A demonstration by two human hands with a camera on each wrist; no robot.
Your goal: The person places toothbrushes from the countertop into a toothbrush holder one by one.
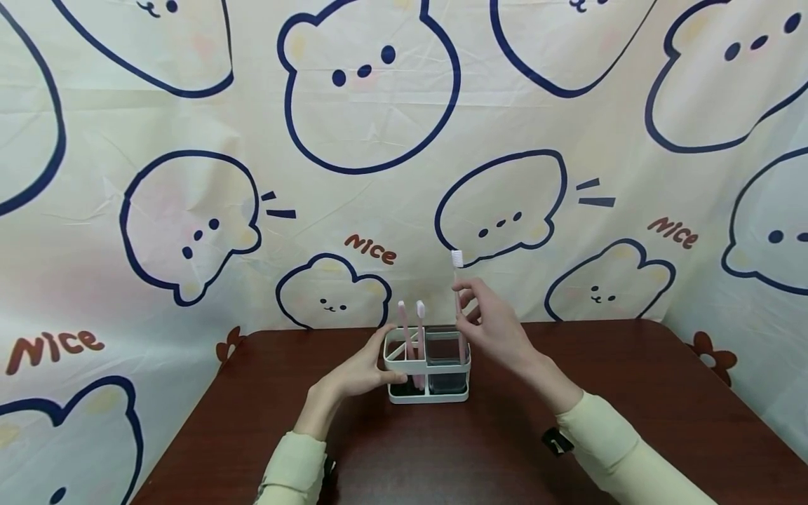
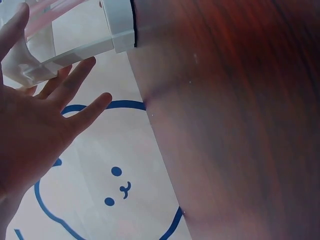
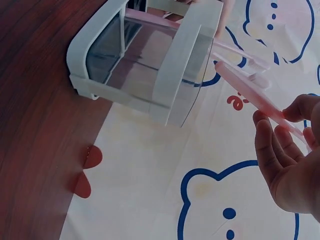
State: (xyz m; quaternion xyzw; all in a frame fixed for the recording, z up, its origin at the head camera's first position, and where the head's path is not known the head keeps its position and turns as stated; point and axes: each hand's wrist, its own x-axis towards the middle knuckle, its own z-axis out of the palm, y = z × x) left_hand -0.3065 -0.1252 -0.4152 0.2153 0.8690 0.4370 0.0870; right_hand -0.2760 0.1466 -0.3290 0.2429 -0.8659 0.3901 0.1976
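Note:
A white toothbrush holder with clear-walled compartments stands on the table. My left hand grips its left side, thumb at the front and fingers behind; the left wrist view shows that hand against the white frame. Two pink toothbrushes lean upright in the holder's left part, heads up. Between thumb and fingertips, my right hand pinches another pink toothbrush, its white bristles up. This brush's lower end is close to the holder's right rim; whether it is inside I cannot tell.
The dark brown wooden table spreads around the holder. Right behind its back edge hangs a pale cloth printed with blue-outlined cartoon animals, which also covers the sides.

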